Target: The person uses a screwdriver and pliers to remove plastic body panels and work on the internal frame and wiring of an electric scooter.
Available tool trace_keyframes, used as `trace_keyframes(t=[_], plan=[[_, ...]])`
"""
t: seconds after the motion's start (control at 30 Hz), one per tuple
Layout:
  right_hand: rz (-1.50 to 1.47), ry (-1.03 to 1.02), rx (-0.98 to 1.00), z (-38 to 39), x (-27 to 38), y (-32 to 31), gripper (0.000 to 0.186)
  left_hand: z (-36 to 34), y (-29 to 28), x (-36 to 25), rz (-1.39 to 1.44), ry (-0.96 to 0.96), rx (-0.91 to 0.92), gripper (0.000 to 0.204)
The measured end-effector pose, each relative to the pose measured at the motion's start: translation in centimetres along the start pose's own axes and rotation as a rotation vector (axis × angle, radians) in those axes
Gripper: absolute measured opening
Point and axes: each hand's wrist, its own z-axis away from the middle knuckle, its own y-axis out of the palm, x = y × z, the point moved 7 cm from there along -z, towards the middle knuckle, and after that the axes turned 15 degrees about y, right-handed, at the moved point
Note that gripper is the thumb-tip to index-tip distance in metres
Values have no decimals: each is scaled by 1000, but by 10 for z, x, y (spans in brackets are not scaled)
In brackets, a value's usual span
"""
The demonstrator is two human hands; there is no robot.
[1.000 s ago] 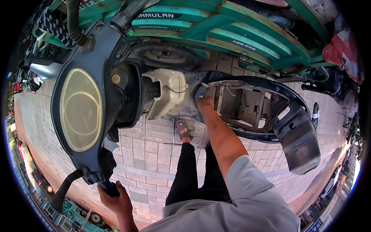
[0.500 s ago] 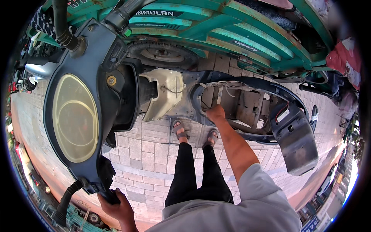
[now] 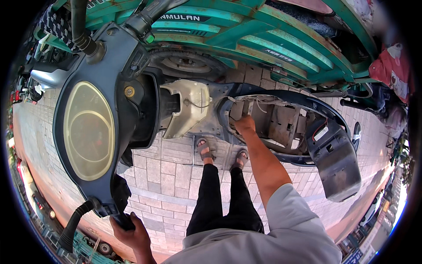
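A dark blue electric scooter stands across in front of me, its steering head on the left with an oval yellowish dial cover point(image 3: 89, 132). My left hand point(image 3: 132, 235) is closed around the near black handlebar grip point(image 3: 123, 221). My right hand point(image 3: 245, 125) is closed at the front rim of the seat compartment point(image 3: 227, 115); its fingertips are hidden inside. The compartment is uncovered, with bare inner panels and a few wires showing. A dark cover point(image 3: 335, 163) with a small white label tilts out at the rear. A pale panel point(image 3: 193, 103) sits over the footboard area.
Beyond the scooter, close alongside, is a green metal cargo tricycle point(image 3: 246, 35) with a wheel point(image 3: 184, 64). A red cloth bundle point(image 3: 391, 68) hangs at the far right. My sandalled feet stand on the paving point(image 3: 162, 176), beside the scooter's stand point(image 3: 193, 149).
The steering head has shifted slightly right in view, the rear cover slightly down. My right hand has moved slightly farther over the compartment rim; my left hand keeps its hold.
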Motion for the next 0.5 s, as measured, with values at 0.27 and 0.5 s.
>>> trace_keyframes(t=[0.27,0.5], plan=[[84,-153,-64,16,-61,18,46,1,-1,-6,-85,20,-16,59],[65,-119,-36,10,-39,22,43,1,0,4,-22,35,-42,58]])
